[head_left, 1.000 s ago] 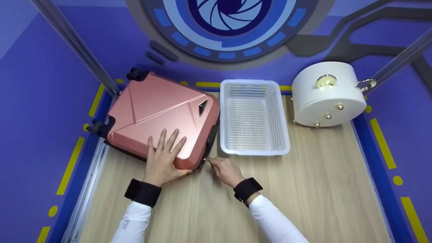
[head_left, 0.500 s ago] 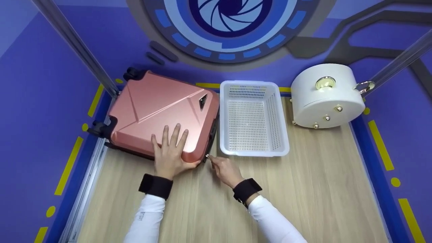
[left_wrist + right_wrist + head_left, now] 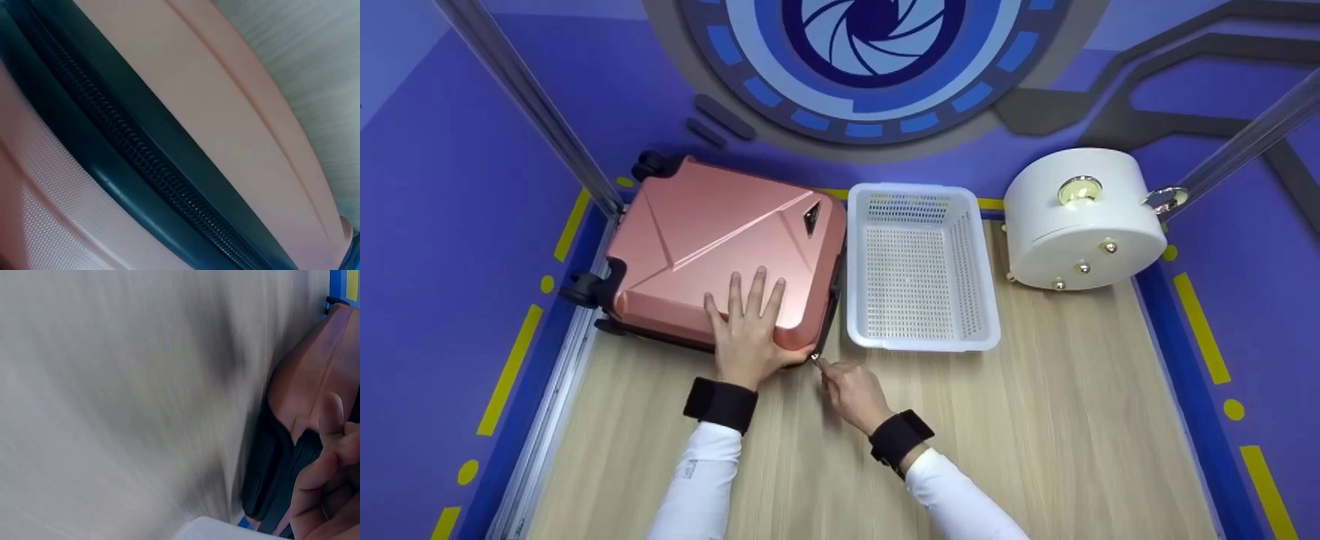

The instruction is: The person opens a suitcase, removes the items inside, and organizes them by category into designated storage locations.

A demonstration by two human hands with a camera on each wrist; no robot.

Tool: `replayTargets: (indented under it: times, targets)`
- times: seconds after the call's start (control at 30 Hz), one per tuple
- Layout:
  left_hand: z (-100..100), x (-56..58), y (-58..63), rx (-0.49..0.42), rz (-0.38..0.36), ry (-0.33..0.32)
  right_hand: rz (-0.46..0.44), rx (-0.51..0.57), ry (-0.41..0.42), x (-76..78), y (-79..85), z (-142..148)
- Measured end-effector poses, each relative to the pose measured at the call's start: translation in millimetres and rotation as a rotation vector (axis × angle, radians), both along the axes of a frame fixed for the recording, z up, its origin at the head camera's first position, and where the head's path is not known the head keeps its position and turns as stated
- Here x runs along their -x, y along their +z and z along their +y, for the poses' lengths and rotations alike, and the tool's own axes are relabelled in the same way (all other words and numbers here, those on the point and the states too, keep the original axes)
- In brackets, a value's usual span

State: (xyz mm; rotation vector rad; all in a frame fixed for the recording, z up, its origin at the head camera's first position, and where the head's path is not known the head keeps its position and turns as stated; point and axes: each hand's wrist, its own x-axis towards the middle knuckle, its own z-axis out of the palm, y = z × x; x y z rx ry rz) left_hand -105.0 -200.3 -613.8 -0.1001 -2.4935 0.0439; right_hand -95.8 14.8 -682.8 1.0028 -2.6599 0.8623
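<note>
At the far left, a blue-violet side wall (image 3: 420, 262) with yellow markings meets a metal rail (image 3: 556, 382) along the floor edge. Just right of it, black wheels (image 3: 581, 289) project from the left end of a pink suitcase (image 3: 727, 217). The suitcase lies flat on the left part of the wood-grain floor (image 3: 1072, 405), turned at an angle, near the rear wall. The left wrist view shows its side: pink shell above and below a black band that carries a zipper (image 3: 135, 146).

The left hand (image 3: 746, 337) rests on the near right portion of the shell, fingers straight and spread, thumb laid along the near corner. A black wristband (image 3: 722, 403) encloses the wrist.

At that corner, the right hand (image 3: 856, 390) has its fingers curled and pinches a small metallic piece (image 3: 814, 358) at the suitcase edge; its exact shape cannot be made out.

Beyond the right hand, a white perforated basket (image 3: 922, 344) stands upright just beside the suitcase; contact between the two cannot be confirmed. Well apart at right, a white drum-shaped case (image 3: 1031, 206) bears gold studs (image 3: 1084, 268) on its front and a ring handle (image 3: 1166, 199) on its right side.
</note>
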Motion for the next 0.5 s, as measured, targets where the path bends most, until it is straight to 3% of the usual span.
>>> replayTargets:
  times: [0.3, 0.5]
  targets:
    - [3, 1.5, 0.9, -0.001, -0.032, 0.022, 0.018, 0.011, -0.009, -19.0, -0.7, -17]
    - [3, 0.8, 2.5, -0.012, -0.061, 0.025, 0.086, 0.059, 0.013, -21.8, -13.6, -25]
